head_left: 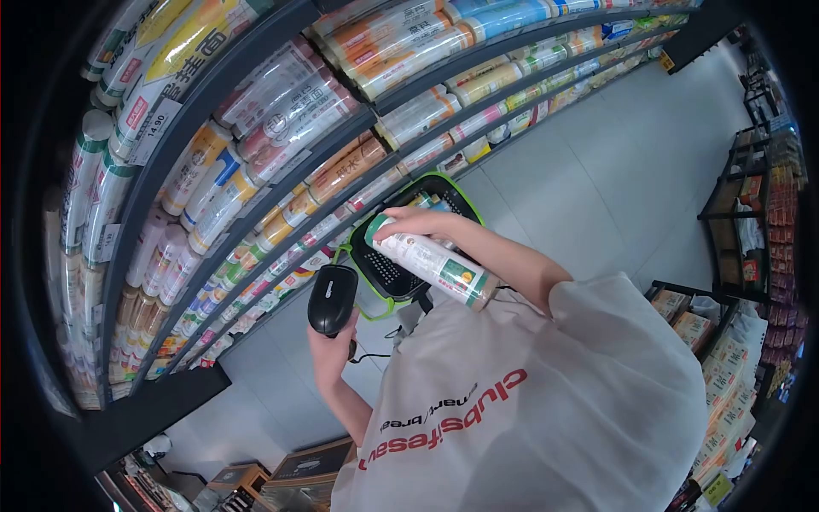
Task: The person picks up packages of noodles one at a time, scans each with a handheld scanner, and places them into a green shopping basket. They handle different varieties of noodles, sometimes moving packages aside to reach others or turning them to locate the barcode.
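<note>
in the head view, the wearer's pale shirt lay nearest the camera, its red and black lettering upside down. beyond it, the right hand was clamped around the green end of a long white packet, which slanted across the basket with its other end close to the shirt; whether that end touched the cloth could not be told. the left hand was closed on a black scanner, its rounded head upward and apart from the packet, with a thin black cable near the wrist.

the step in hand looked like handling this one packet with the scanner at the ready. the next move, i judged, called for a steady grip near the packet's end, since so long a thing could swing or tip.

there was no desk here: the basket, black with a bright green rim, had some small packs at its far end, and what bore it was hidden. grey tiles made up the floor. curved dark shelves full of cylindrical packs filled the left, one label reading 14.90, and a black rack stood well apart at the right.
</note>
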### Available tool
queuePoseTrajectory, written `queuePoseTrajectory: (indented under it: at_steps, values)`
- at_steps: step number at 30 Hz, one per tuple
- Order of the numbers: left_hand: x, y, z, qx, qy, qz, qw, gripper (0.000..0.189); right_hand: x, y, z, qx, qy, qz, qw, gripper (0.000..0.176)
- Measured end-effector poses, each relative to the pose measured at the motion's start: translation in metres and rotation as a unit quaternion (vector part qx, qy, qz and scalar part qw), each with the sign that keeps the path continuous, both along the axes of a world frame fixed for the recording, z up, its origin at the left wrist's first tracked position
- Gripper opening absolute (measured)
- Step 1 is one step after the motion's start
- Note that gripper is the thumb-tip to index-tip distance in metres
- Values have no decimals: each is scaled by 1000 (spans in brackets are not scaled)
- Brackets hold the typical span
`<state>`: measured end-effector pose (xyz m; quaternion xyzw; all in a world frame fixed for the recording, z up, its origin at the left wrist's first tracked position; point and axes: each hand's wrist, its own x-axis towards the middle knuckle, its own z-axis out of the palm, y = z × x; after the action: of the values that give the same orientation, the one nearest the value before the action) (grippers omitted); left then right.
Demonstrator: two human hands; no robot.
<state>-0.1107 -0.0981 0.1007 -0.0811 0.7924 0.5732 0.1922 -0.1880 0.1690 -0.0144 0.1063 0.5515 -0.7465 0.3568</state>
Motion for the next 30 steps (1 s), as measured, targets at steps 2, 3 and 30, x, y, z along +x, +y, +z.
queuePoseTrajectory:
  at_steps: [2, 3, 30]
  values:
    - [6, 5, -2, -7, 8, 38, 999, 17, 4, 32, -23, 29, -15, -97, 995, 77]
    - [9, 8, -3, -22, 0, 47, 999, 17, -1, 52, -49, 72, 20, -148, 986, 79]
    - [89, 33, -1, -115, -131, 234, 957, 11, 45, 102, -377, 345, -272, -179, 880, 76]
